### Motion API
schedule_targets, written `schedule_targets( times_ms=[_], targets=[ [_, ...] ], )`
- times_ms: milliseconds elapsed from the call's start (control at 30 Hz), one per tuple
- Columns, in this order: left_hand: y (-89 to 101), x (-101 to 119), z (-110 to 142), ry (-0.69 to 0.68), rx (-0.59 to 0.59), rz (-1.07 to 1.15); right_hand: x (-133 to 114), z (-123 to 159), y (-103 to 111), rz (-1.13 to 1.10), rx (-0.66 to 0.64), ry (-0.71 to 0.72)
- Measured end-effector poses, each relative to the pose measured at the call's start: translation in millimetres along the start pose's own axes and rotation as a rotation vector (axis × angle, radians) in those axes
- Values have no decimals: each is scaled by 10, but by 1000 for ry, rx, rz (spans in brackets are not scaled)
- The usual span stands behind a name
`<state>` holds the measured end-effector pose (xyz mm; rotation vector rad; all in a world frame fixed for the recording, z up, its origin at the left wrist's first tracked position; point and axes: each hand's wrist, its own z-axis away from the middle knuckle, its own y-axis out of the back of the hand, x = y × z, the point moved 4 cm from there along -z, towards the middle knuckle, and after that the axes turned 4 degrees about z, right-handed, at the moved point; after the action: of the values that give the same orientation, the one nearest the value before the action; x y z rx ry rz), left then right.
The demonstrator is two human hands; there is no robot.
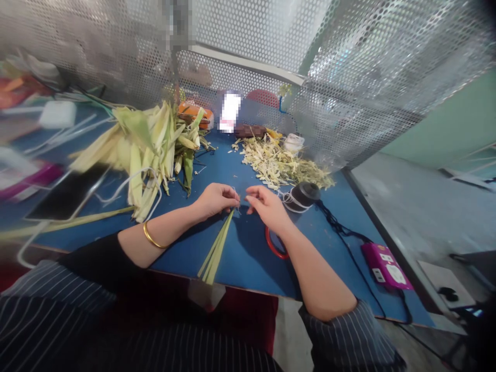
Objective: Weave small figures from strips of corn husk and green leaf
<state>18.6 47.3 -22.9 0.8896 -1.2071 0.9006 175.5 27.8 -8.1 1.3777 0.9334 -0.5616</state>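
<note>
A small bundle of pale green corn husk strips [217,248] hangs down from the fingers of my left hand [217,200], pinched at its upper end. Thin white thread [238,208] shows around that end, between the two hands. My right hand [267,204] is close by on the right, its fingers curled in toward the thumb; whatever they hold is too fine to make out. Just past the right wrist stands a dark spool [305,195] with white string around its base. Partly under the right forearm lies a red ring-shaped handle [276,245].
Large corn husks [149,142] are heaped at the left on the blue table [248,268]. Cut husk pieces [271,163] lie at the back. A phone [67,194] with a white cable is at left, a purple power strip [386,266] at right. Perforated panels [248,31] stand behind.
</note>
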Motion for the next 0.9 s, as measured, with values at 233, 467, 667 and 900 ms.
schedule_targets(
  times_ms=[233, 467, 667, 900],
  targets=[
    [12, 32, -7, -144, -28, -192, 161, -72, -157, -54, -74, 9],
    [25, 60, 3, -306, 87, -465, 145, -63, -135, 120, -36, 104],
    [-5, 86, 39, -432, 165, -617, 26, -27, -122, 220, -1, 149],
    [-46, 100, 58, -502, 185, -668, 164, -86, -181, -4, -17, 66]
  ],
)
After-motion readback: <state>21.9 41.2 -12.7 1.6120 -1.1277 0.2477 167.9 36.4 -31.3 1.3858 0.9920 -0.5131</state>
